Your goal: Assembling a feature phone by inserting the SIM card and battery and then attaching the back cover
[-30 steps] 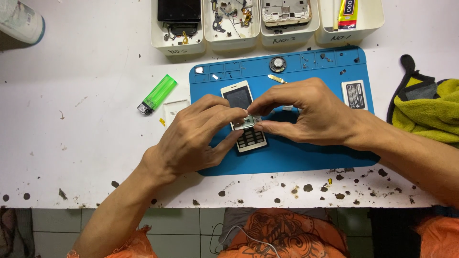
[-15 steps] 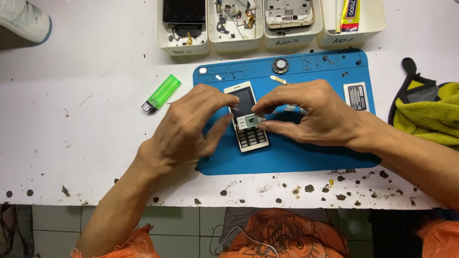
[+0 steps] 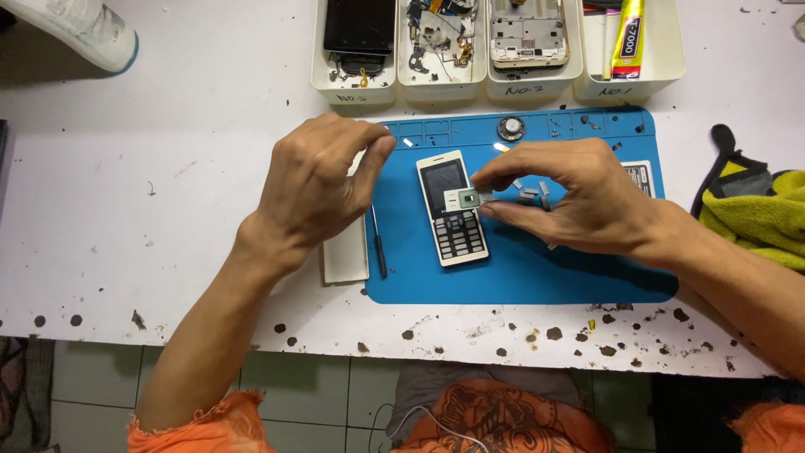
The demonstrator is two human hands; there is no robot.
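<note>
1. The right hand pinches a small grey square part between thumb and fingertips; the part hangs just over the white keypad phone, above its keypad and at the lower edge of its screen.
2. The phone lies face up on the blue work mat, directly under the pinch.
3. The left hand hovers to the left of the pinch, fingers loosely curled and holding nothing; whether its fingertips touch the mat cannot be told.
4. A thin screwdriver lies below that hand, beside the phone; a white flat piece lies just left of it.
5. Small loose parts lie under the right hand's fingers.
6. White trays stand beyond the pinch; a yellow-green cloth lies far right.
</note>
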